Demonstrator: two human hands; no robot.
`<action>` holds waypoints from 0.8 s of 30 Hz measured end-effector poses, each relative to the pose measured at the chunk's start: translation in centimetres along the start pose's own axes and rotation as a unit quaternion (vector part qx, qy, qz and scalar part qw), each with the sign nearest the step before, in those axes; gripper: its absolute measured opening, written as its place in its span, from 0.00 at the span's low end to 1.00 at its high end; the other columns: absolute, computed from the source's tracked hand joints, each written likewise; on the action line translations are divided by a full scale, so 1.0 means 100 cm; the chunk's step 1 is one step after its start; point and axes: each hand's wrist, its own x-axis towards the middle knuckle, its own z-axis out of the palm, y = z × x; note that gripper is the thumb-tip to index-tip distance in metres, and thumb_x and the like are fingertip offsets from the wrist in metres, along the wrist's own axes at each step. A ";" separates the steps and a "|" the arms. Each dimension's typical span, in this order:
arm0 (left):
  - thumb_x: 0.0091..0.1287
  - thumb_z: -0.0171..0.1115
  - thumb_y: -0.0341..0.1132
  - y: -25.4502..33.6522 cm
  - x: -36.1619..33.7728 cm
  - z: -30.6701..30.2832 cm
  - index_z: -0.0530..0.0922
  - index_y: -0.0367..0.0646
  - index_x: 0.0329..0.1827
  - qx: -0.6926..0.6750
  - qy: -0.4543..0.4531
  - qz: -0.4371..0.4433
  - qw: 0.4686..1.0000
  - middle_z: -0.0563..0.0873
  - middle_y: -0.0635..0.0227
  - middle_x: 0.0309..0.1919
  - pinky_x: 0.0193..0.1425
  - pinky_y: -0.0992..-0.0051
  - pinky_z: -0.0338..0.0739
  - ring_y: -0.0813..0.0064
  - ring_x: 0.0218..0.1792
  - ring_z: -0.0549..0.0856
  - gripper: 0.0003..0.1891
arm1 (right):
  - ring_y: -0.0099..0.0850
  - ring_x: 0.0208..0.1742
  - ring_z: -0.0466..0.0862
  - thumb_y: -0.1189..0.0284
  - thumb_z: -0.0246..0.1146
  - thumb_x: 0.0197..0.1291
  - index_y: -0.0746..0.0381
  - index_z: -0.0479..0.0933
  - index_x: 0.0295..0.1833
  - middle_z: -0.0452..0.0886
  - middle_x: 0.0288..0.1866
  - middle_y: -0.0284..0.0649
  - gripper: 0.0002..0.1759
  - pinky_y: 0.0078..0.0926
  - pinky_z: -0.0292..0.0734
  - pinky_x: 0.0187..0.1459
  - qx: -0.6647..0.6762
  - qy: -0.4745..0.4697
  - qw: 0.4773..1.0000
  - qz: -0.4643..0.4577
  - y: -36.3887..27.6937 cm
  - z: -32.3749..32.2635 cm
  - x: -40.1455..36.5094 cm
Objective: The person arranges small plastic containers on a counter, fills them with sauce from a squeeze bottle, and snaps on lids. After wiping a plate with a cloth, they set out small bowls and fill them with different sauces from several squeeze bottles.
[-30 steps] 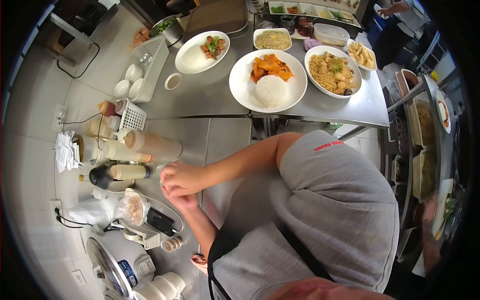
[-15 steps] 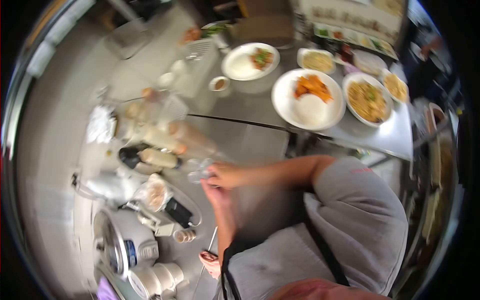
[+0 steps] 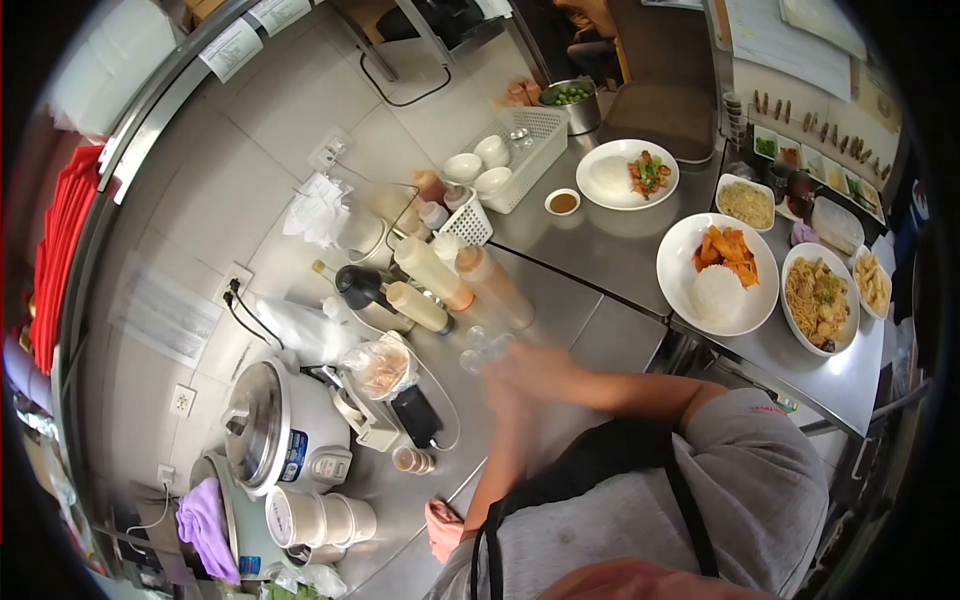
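My right hand (image 3: 548, 371) and my left hand (image 3: 508, 396) come together over the steel counter, both smeared by motion. Several small round clear plastic cups (image 3: 485, 348) sit right at their fingertips; whether the fingers grip them I cannot tell. Just beyond lies an orange-tinted squeeze bottle (image 3: 492, 287). Next to it are a pale yellow squeeze bottle (image 3: 432, 272) and a smaller cream one (image 3: 418, 307). Below my left forearm a pink cloth (image 3: 443, 529) rests near the counter seam.
Rice with orange food fills part of a white bowl (image 3: 676, 290), beside a noodle plate (image 3: 822, 302). Farther back are another rice plate (image 3: 606, 180) and a sauce dish (image 3: 562, 203). A rice cooker (image 3: 318, 420), black phone (image 3: 416, 414) and stacked tubs (image 3: 325, 516) line the wall side.
The view has swung left and upward, so the counter's contents appear farther right and sharper. My hands remain together by the clear cups, now more blurred.
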 end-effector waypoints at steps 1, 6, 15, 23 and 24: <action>0.65 0.28 0.62 0.002 0.001 -0.002 0.72 0.44 0.37 0.010 -0.013 0.007 1.000 0.79 0.68 0.27 0.23 0.75 0.72 0.73 0.25 0.78 0.31 | 0.46 0.35 0.79 0.54 0.54 0.54 0.68 0.71 0.39 0.78 0.33 0.52 0.24 0.40 0.72 0.36 -0.021 -0.009 1.000 -0.010 0.004 0.003 0.004; 0.67 0.30 0.59 0.007 -0.005 0.005 0.71 0.45 0.29 0.025 0.035 0.034 0.998 0.74 0.73 0.18 0.15 0.80 0.62 0.79 0.15 0.71 0.28 | 0.48 0.34 0.78 0.51 0.51 0.55 0.69 0.71 0.36 0.78 0.30 0.53 0.27 0.41 0.72 0.37 0.016 -0.001 0.999 -0.046 0.011 0.008 -0.001; 0.69 0.35 0.49 0.011 -0.010 -0.015 0.70 0.40 0.39 0.203 0.022 0.081 0.976 0.76 0.65 0.29 0.29 0.76 0.68 0.76 0.28 0.74 0.21 | 0.49 0.35 0.78 0.50 0.44 0.59 0.67 0.72 0.34 0.78 0.31 0.53 0.28 0.43 0.70 0.38 0.083 -0.074 0.992 -0.059 0.028 0.037 0.010; 0.69 0.34 0.51 -0.006 -0.003 -0.035 0.69 0.45 0.19 0.274 0.067 0.184 0.942 0.67 0.76 0.12 0.15 0.80 0.54 0.85 0.12 0.63 0.25 | 0.50 0.35 0.77 0.51 0.44 0.60 0.66 0.72 0.31 0.78 0.30 0.52 0.27 0.43 0.69 0.36 0.098 -0.069 0.990 -0.078 0.028 0.047 0.005; 0.69 0.34 0.50 -0.005 -0.006 -0.030 0.69 0.45 0.19 0.228 0.077 0.154 0.958 0.67 0.77 0.13 0.15 0.80 0.55 0.85 0.13 0.63 0.25 | 0.50 0.35 0.77 0.51 0.44 0.60 0.66 0.72 0.31 0.78 0.30 0.52 0.27 0.43 0.70 0.36 0.110 -0.050 0.990 -0.071 0.028 0.050 0.003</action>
